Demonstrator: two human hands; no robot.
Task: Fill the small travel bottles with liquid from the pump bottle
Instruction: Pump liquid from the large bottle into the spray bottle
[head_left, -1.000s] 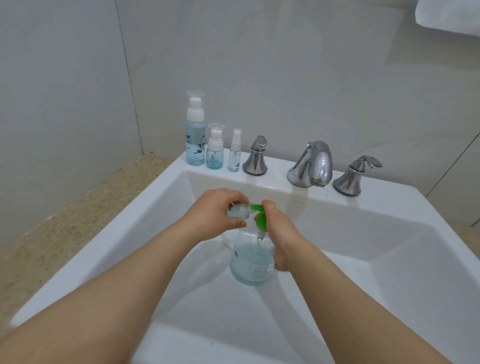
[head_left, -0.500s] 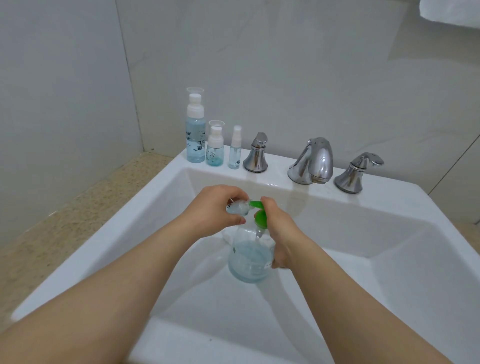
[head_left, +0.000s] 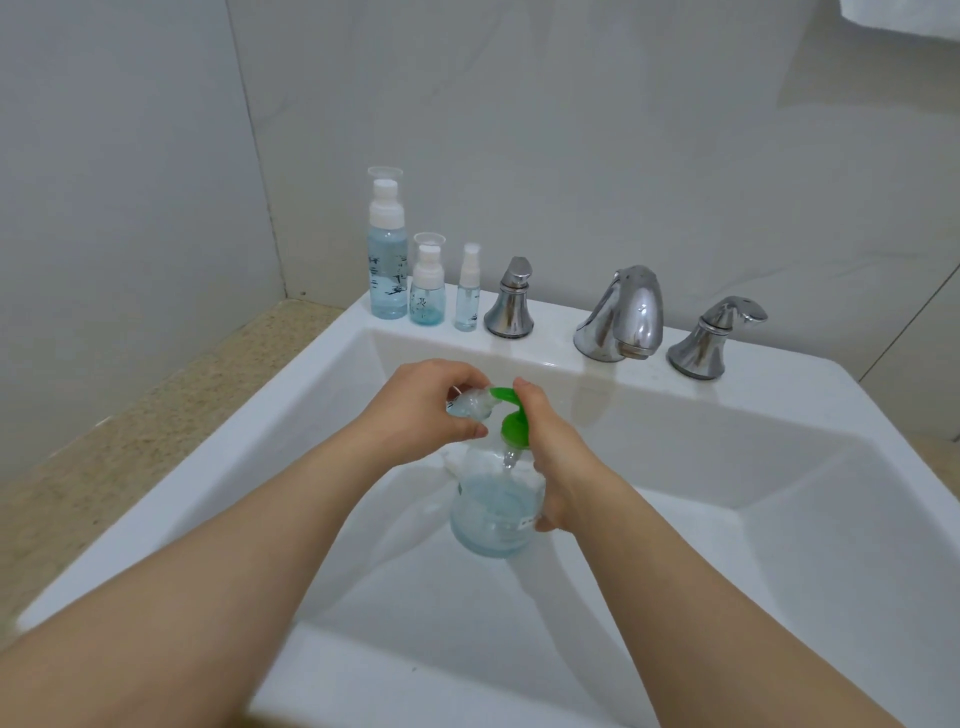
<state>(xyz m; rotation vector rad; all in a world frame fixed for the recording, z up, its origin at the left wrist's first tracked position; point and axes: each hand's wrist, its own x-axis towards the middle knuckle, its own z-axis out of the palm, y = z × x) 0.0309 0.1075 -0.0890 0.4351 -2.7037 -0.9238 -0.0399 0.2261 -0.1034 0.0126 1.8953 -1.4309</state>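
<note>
Where the two bare forearms reach in from the near edge, a white ceramic sink (head_left: 234, 493) is seen beneath them, and both hands are held over its basin. A clear, round-bodied plastic pump bottle (head_left: 493, 514), holding pale blue liquid in its lower part, is gripped by the right hand (head_left: 556, 457); the fingers are curled round its side, and one fingertip is laid on top of the bright green pump head (head_left: 514, 428), though which finger cannot be told. Just to the left, a small clear travel bottle (head_left: 470, 405) is pinched between the curled fingers and thumb of the left hand (head_left: 431, 405), tipped on its side, with one end brought against the tip of the green nozzle. Farther back, on the left corner of the sink's rear ledge, three upright bottles with white pump tops are lined up close together: a tall clear bottle of blue liquid (head_left: 387, 270), a shorter clear bottle (head_left: 427, 299) and a slim clear spray bottle (head_left: 467, 301). To their right, a chrome tap handle (head_left: 510, 304), a chrome spout (head_left: 623, 317) and a second chrome handle (head_left: 711, 338) are set along the ledge. A speckled beige surface (head_left: 130, 441) is seen left of the sink, and pale grey wall tiles (head_left: 571, 130) are found behind.
</note>
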